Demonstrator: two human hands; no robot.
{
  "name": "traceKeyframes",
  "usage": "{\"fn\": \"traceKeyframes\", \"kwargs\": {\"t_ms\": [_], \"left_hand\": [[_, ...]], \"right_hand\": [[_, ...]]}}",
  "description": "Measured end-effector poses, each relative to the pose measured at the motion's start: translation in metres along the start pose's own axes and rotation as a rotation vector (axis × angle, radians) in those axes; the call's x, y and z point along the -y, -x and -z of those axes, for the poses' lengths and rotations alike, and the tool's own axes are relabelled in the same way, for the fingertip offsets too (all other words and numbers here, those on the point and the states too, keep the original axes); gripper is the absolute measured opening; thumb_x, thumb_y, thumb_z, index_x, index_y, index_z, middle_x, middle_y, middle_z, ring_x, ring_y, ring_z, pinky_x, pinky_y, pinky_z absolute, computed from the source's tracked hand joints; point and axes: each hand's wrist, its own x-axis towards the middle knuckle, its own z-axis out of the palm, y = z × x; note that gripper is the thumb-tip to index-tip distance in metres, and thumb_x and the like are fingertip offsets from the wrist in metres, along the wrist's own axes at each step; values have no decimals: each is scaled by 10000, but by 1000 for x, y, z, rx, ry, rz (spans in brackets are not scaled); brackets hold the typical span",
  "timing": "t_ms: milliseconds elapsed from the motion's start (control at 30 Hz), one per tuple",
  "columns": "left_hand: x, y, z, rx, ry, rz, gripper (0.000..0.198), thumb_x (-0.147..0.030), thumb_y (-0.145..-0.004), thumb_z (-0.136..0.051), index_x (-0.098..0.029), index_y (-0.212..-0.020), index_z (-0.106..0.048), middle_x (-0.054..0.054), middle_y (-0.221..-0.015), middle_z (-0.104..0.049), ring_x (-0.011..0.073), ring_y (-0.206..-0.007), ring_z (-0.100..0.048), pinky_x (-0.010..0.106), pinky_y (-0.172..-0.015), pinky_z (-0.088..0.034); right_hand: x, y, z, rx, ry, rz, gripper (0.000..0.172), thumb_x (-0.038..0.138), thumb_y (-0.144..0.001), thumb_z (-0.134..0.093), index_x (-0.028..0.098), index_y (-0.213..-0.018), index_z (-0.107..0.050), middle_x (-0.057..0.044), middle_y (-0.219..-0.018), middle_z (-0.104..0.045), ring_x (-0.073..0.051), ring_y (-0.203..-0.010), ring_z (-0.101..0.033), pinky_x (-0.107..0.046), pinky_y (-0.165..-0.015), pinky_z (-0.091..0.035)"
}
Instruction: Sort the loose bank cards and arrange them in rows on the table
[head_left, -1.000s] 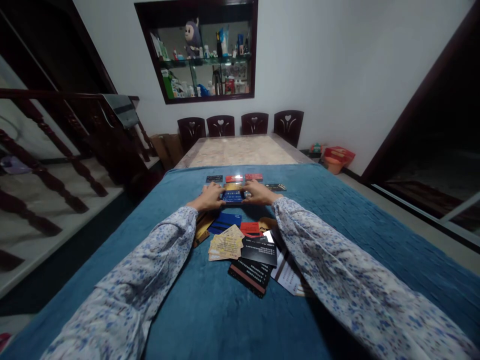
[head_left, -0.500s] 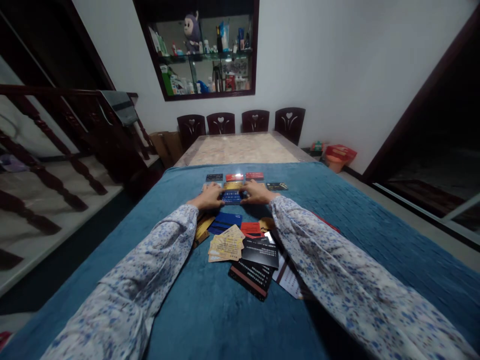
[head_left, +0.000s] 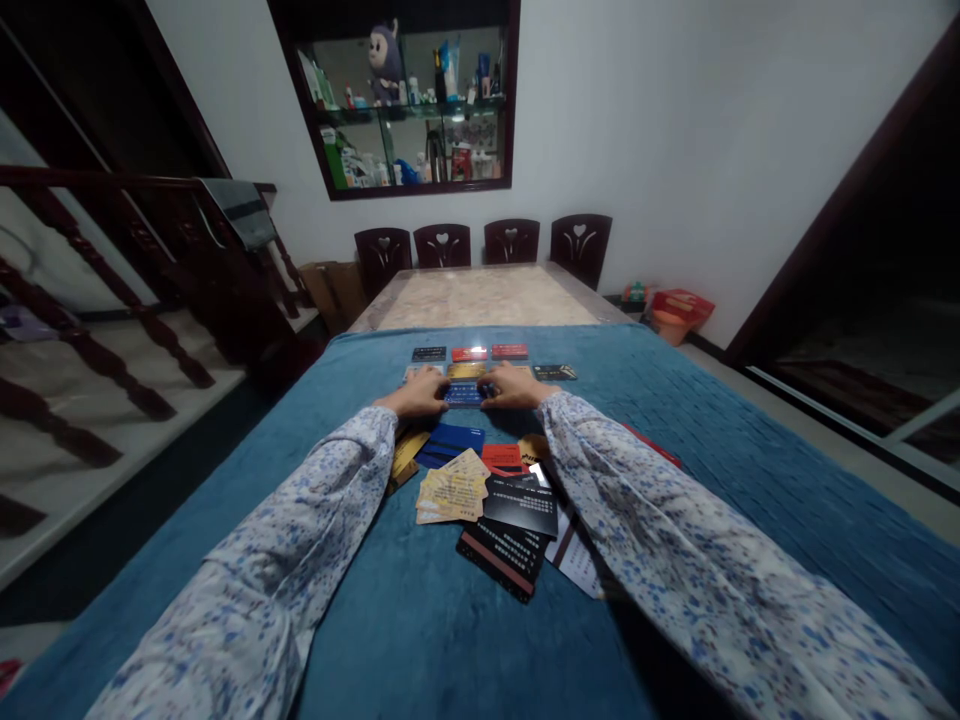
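A blue card (head_left: 463, 394) lies on the cloth between my two hands. My left hand (head_left: 421, 391) has its fingers at the card's left side, and my right hand (head_left: 508, 385) has its own at the right side. Just behind the blue card is a gold card (head_left: 466, 371). Farther back sit a black card (head_left: 429, 354) and two red cards (head_left: 469, 354). Another black card (head_left: 555, 372) lies right of my right hand. Cards beside the gold one are mostly hidden by my hands.
Nearer me is a loose pile: beige cards (head_left: 454, 490), black cards (head_left: 517, 510), a blue card (head_left: 452, 444), a red card (head_left: 501, 458) and gold cards (head_left: 406, 455). The teal cloth (head_left: 375, 620) covers the near table. Chairs (head_left: 511, 241) stand at the far end.
My hands have barely moved and stay at the two sides of the blue card. The other cards lie as before.
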Motion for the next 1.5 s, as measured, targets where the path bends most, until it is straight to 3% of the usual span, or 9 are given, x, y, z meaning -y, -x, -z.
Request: {"fn": "traceKeyframes", "kwargs": {"t_ms": [233, 533, 867, 1133, 1500], "left_hand": [[1, 1, -1, -7, 56, 1, 410, -255, -719, -675, -191, -1121, -720, 124, -1143, -693, 380, -1258, -545, 558, -1087, -409], [2, 0, -1, 46, 17, 14, 421, -276, -753, -661, -194, -1165, -686, 116, -1153, -664, 358, -1292, -502, 545, -1108, -386], [6, 5, -5, 23, -10, -3, 454, -278, -768, -684, -204, -1216, -657, 145, -1362, -598, 366, -1423, -399, 556, -1159, -340], [6, 12, -2, -18, 21, -10, 519, -257, -773, -664, -176, -1286, -633, 153, -1347, -608, 373, -1445, -376, 561, -1163, -326], [4, 39, -3, -152, 50, -83, 425, -225, -808, -611, -201, -1228, -673, 133, -1345, -663, 382, -1419, -398, 585, -1101, -356]], "right_hand": [[2, -1, 2, 13, 2, 9, 332, 334, -824, -795, 193, -1124, -787, -127, -1117, -770, -298, -1055, -667, -355, -932, -458], [3, -2, 1, 44, 1, 13, 344, 332, -846, -741, 165, -1146, -767, -129, -1098, -754, -269, -1021, -649, -325, -913, -418], [3, 2, 1, 43, 23, -6, 419, 386, -849, -744, 192, -1221, -748, -142, -1191, -727, -312, -1112, -605, -341, -898, -426], [10, 12, 8, 12, 9, -88, 531, 456, -896, -697, 213, -1368, -674, -158, -1316, -664, -351, -1224, -522, -374, -864, -444], [25, 24, 11, -145, -14, -25, 357, 341, -962, -632, 225, -1288, -722, -136, -1274, -680, -311, -1187, -501, -398, -893, -444]]}}
